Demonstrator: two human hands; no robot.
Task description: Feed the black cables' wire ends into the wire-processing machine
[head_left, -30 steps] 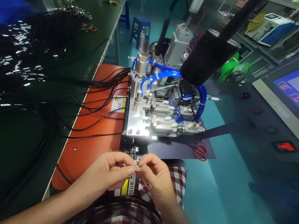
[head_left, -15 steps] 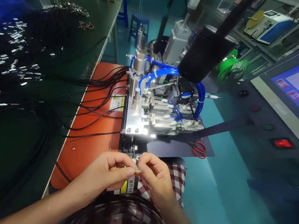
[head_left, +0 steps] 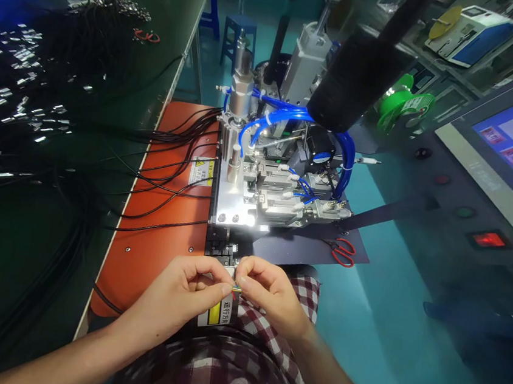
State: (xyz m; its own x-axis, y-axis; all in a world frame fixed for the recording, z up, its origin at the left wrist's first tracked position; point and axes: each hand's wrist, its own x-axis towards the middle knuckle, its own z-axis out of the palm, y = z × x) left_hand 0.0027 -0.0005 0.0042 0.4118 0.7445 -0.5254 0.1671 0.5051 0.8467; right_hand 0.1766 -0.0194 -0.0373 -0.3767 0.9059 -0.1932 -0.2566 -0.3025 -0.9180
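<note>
Thin coloured wires [head_left: 236, 289], red, yellow and bluish, show between the fingertips of both hands, close to my lap. My left hand [head_left: 191, 292] is closed in a pinch on them, thumb against forefinger. Facing it, my right hand [head_left: 271, 291] pinches the same wires at the other side, its thumb and forefinger almost touching the left fingertips. A black cable [head_left: 108, 298] runs over the orange plate's edge toward my left wrist; whether it joins the wires is hidden by the hand. Just beyond the hands stands the front of a metal machine [head_left: 236, 211].
Black cables [head_left: 165, 231] cross the orange plate [head_left: 153, 254] into the machine. Red-handled scissors [head_left: 342, 252] lie on the dark base plate at the right. A control panel [head_left: 489, 198] with a lit red switch stands at right; bundled cables [head_left: 67, 245] cover the left table.
Both hands stay pinched on the wires, with small shifts of the fingertips. The wires sit slightly higher in view, and the camera has tilted a little.
</note>
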